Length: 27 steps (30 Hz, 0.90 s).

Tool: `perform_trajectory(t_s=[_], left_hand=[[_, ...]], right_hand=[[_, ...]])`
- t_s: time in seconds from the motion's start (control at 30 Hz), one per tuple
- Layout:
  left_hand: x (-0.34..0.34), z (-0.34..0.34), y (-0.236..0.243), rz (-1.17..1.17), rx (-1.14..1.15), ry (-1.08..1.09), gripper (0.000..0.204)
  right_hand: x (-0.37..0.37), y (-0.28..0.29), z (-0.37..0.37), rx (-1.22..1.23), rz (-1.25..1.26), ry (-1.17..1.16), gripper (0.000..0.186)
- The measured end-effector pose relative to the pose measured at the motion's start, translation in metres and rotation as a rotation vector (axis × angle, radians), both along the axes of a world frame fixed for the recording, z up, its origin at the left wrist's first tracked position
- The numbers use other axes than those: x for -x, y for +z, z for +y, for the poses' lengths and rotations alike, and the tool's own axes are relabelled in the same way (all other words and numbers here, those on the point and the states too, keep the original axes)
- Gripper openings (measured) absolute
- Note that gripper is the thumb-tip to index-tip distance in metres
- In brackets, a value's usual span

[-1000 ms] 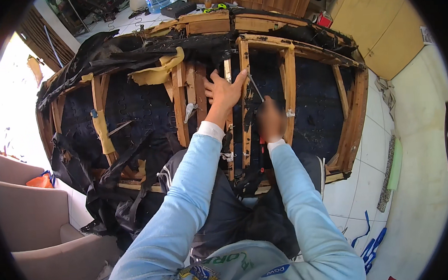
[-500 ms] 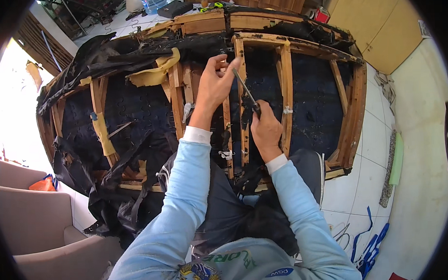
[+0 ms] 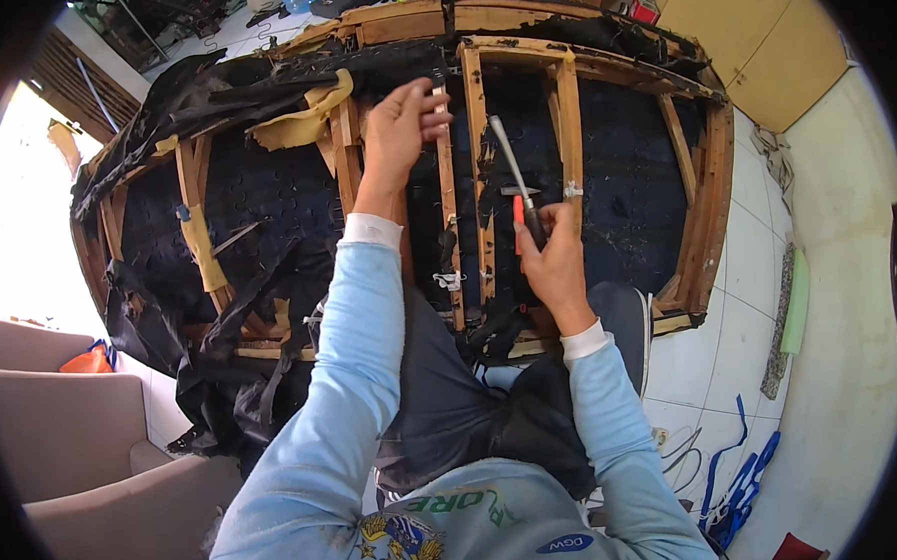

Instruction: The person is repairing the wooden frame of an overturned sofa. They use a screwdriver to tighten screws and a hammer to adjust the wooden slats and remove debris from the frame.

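Note:
My right hand (image 3: 556, 267) is closed round the black handle of a screwdriver-like tool (image 3: 508, 152), whose metal shaft points up and away with a flattened tip. Just beside that handle shows a small hammer (image 3: 518, 215) with a red handle and a metal head; whether the same hand also grips it I cannot tell. My left hand (image 3: 402, 132) hovers over the middle of a wooden sofa frame (image 3: 477, 129), fingers loosely bent and apart, nothing visible in them. Torn black fabric (image 3: 261, 103) and yellow foam (image 3: 307, 131) cling to the frame.
Brown upholstered seats (image 3: 70, 427) stand at the left. Blue straps (image 3: 748, 492) lie on the white tiles at the lower right. A tan cabinet (image 3: 759, 46) is at the far right. Wavy springs and dark cloth show inside the frame.
My left hand has moved left, away from the tool's tip. My right hand has shifted down and right with the tool, and the red-handled hammer has come into sight beside it.

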<state>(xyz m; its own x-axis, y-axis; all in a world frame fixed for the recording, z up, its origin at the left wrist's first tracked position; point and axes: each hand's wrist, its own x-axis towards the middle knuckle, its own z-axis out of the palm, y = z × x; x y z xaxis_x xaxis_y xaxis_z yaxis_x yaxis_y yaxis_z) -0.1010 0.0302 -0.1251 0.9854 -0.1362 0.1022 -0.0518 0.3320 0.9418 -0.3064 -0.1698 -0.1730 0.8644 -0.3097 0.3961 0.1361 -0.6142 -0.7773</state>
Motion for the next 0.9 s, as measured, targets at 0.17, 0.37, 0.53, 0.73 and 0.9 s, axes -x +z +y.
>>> perform_trajectory(t_s=[0.17,0.37,0.53,0.73,0.9], left_hand=[[0.018,-0.021,-0.015,-0.727,-0.898,0.336,0.04],[0.04,-0.042,-0.021,-0.974,-1.388,0.361,0.041],[0.019,-0.031,0.001,-1.123,-1.49,0.261,0.034],[-0.018,-0.039,0.066,-1.319,-1.812,-0.277,0.03],[-0.023,-0.074,0.098,-1.116,-2.058,-0.535,0.031]], right_hand=[[0.006,-0.009,-0.019,-0.327,0.286,0.05,0.036],[0.003,0.001,-0.023,-0.38,0.188,0.008,0.04],[0.003,0.012,-0.022,-0.295,0.193,-0.07,0.039],[-0.006,0.01,-0.023,-0.345,0.152,-0.102,0.036],[-0.011,0.004,-0.031,-0.382,0.088,-0.109,0.036]])
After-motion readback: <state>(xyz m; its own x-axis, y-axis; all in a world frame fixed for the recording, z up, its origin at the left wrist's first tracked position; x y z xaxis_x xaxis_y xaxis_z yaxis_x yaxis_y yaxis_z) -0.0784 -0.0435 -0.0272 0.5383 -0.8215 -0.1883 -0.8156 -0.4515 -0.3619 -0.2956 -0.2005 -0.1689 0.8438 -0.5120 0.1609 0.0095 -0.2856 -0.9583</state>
